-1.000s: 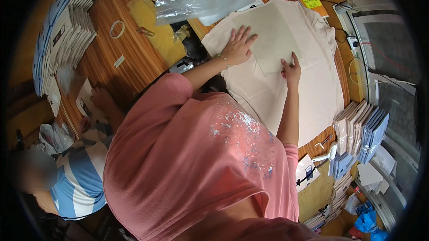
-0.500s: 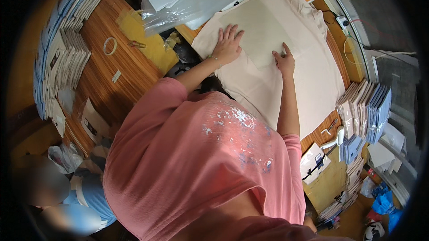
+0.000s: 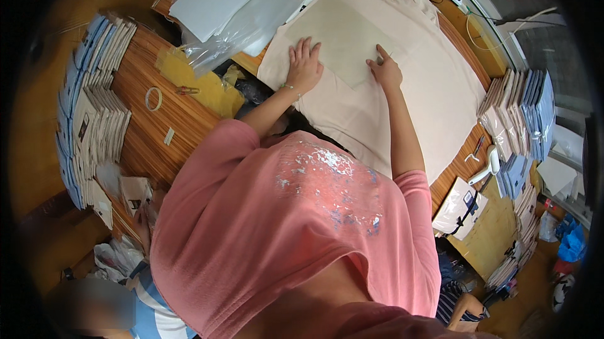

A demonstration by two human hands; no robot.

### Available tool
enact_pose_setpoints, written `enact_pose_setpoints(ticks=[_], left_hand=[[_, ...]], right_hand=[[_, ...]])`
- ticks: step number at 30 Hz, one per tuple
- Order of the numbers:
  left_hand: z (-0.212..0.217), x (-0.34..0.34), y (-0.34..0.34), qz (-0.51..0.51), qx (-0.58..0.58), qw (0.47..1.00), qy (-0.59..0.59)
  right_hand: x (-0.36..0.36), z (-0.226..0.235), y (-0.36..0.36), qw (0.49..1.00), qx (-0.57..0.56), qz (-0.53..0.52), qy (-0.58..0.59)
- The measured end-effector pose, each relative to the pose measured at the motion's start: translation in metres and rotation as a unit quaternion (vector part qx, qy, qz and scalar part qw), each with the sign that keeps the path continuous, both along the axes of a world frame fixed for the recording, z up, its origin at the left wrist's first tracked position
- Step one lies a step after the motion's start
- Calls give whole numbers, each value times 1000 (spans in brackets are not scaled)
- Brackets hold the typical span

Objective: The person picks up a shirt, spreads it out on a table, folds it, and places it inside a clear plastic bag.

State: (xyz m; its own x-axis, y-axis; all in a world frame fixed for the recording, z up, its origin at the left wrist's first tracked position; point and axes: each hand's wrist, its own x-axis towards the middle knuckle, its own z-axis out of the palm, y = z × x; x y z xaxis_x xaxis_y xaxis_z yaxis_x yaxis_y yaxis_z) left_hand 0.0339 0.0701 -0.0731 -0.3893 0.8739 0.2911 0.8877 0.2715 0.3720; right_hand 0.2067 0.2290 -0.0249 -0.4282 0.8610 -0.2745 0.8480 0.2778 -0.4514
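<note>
Fingers of the left hand (image 3: 305, 72) rest at the near left side of a grey-green sheet (image 3: 346, 37); those of the right hand (image 3: 389, 73) are at its right side. Sheet position: on a pale pink cloth (image 3: 434, 106), which is spread between the far and right edges of the counter (image 3: 458, 169). Layout rationale, as judged: the flat surface supports the cloth, and contact from both sides appears to keep the sheet from turning. White papers (image 3: 214, 2) toward the far edge and packed garments (image 3: 503, 103) at the right edge are presumably set aside within reach. Left fingers: extended, slightly parted, laid flat; nothing grasped. Right fingers: forefinger extended, thumb parted from it, both at the sheet's margin; remaining fingers curled inward, with no grip visible.
</note>
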Motion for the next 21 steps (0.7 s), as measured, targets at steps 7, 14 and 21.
enact_pose_setpoints(ticks=[7, 14, 21], left_hand=[[42, 7, -18, -44, 7, 999, -15], [-10, -21, -120, -176, -524, 675, -488], [-195, 9, -154, 197, -184, 339, -901]], right_hand=[[36, 26, -24, 989, 6, -90, 116], [229, 0, -117, 951, 155, -211, 166], [333, -22, -231, 914, 74, -397, -37]])
